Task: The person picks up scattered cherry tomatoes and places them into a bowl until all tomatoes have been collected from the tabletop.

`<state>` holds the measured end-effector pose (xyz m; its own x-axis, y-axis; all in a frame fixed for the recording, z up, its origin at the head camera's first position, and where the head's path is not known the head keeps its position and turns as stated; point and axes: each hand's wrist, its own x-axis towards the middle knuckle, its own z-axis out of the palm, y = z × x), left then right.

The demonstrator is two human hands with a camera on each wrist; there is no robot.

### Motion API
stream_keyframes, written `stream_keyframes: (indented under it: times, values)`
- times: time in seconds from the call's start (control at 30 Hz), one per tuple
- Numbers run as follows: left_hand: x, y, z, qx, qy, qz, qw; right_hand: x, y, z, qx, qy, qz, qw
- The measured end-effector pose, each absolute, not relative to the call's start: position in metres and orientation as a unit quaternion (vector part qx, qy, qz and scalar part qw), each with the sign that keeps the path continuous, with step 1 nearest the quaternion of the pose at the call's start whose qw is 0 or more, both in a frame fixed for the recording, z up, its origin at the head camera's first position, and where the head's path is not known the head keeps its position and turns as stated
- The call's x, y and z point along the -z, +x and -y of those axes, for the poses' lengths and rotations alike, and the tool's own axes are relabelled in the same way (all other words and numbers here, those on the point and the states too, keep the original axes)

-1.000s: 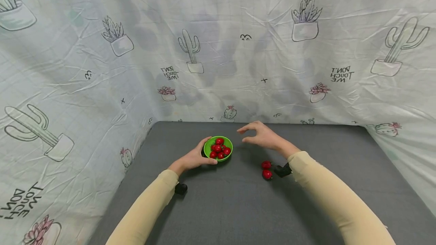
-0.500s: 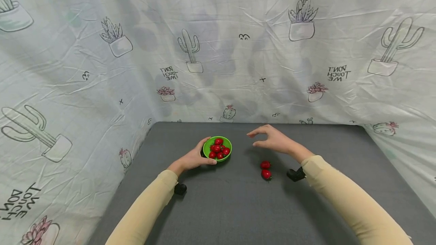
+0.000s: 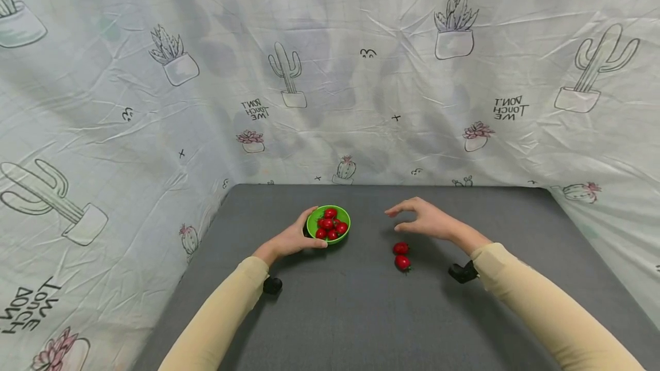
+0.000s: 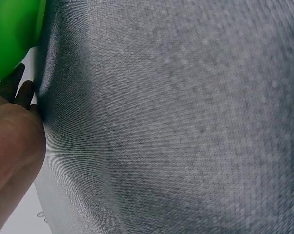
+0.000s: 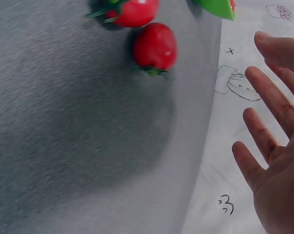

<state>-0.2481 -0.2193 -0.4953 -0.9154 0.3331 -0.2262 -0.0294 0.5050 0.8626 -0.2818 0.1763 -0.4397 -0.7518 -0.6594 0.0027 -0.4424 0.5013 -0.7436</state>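
Observation:
My left hand [image 3: 294, 239] holds a small green bowl [image 3: 311, 227] from its left side, thumb along the near rim and fingers round the far side. In the left wrist view the bowl [image 4: 13, 39] shows at the top left corner, fingers [image 4: 24, 92] under its curve. Several small red cherry tomatoes [image 3: 327, 224] lie in it. My right hand [image 3: 430, 221] hovers over the table, fingers spread and holding nothing. Just below and left of it, two tomatoes with green stems lie side by side, the farther tomato [image 3: 401, 248] and the nearer tomato [image 3: 403, 263].
The grey cloth-covered table [image 3: 335, 314] runs back to a white curtain [image 3: 330, 73] printed with cacti, which also hangs along the left and right. A black wrist-camera mount [image 3: 463, 272] sticks out under the right sleeve, another mount [image 3: 272, 285] under the left.
My right hand has moved away from the bowl, to the right and nearer, toward the two loose tomatoes. My left hand and the bowl have stayed in place.

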Motion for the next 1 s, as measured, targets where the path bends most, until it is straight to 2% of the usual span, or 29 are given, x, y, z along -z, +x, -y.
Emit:
stream_keyframes:
  times: [1.0]
  values:
    - [0.493,-0.247,0.219,-0.491,0.082,-0.846,0.189,0.481,-0.261,-0.204,0.347,-0.351,-0.858,0.143]
